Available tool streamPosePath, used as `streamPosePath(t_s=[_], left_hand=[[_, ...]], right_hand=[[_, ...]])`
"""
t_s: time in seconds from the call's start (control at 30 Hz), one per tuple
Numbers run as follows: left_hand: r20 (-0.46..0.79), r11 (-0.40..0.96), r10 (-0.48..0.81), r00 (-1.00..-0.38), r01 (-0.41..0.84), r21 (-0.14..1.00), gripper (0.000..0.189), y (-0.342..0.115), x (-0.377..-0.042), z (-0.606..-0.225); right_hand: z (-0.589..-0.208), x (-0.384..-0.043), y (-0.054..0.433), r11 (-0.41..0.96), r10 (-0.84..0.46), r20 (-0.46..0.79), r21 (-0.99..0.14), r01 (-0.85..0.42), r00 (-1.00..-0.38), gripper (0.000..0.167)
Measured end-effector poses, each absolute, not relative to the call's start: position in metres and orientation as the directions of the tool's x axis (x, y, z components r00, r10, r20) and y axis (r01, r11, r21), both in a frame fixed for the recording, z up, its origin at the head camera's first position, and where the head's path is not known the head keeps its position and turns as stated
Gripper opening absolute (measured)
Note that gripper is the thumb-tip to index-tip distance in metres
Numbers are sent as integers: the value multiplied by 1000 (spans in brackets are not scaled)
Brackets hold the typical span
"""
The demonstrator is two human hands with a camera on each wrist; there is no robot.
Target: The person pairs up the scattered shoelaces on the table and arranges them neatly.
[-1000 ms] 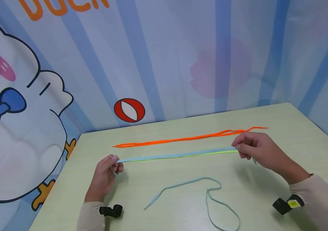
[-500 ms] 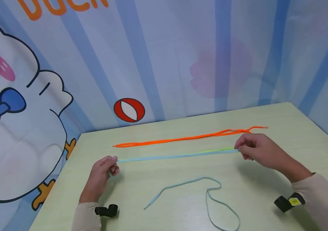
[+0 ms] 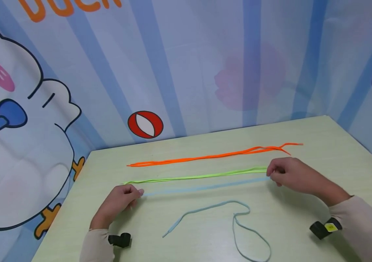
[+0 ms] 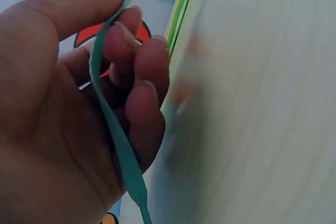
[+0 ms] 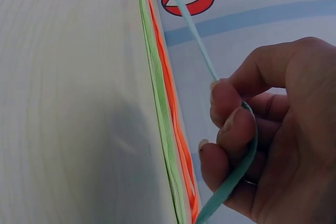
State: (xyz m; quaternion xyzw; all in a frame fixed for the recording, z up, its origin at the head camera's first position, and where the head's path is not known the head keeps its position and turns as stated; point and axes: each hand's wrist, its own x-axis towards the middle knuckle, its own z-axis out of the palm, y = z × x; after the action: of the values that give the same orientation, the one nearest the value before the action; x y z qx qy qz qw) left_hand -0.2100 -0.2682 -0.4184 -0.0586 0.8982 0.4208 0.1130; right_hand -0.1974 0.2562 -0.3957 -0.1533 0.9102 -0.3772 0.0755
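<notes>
A light blue shoelace (image 3: 205,187) stretches taut between my two hands, just above the table. My left hand (image 3: 117,204) pinches it near the left end between thumb and forefinger. In the left wrist view the lace's tail (image 4: 126,156) trails down across the palm. On the other side my right hand (image 3: 295,177) pinches the lace, and a tail (image 5: 223,192) hangs past the curled fingers in the right wrist view. Just behind lies a doubled green shoelace (image 3: 199,177), its right end hidden by my right hand. Farther back is a doubled orange shoelace (image 3: 202,157).
Another light blue shoelace (image 3: 205,208) lies loosely looped on the pale table (image 3: 74,218), nearer to me. A patterned cloth backdrop (image 3: 199,65) rises behind the table's back edge. A black wrist camera (image 3: 120,240) sits at my left cuff, another (image 3: 320,230) at my right.
The light blue shoelace, first in line with the green one, has come toward me, leaving a gap between them. Both hands have lowered slightly, still pinching it.
</notes>
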Motion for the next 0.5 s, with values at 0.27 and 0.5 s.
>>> streamPosePath(t_s=[0.27,0.5], left_hand=[[-263,689,29,-964,-172,705,33,-272,-203,-413],[-290,724,45,-956,-169,668,29,-271,-203,-412]], right_hand=[[-398,-199,253,702,-367,-89,-680,-213,-926,13],[-399,-197,255,714,-411,-111,-657,-243,-905,11]])
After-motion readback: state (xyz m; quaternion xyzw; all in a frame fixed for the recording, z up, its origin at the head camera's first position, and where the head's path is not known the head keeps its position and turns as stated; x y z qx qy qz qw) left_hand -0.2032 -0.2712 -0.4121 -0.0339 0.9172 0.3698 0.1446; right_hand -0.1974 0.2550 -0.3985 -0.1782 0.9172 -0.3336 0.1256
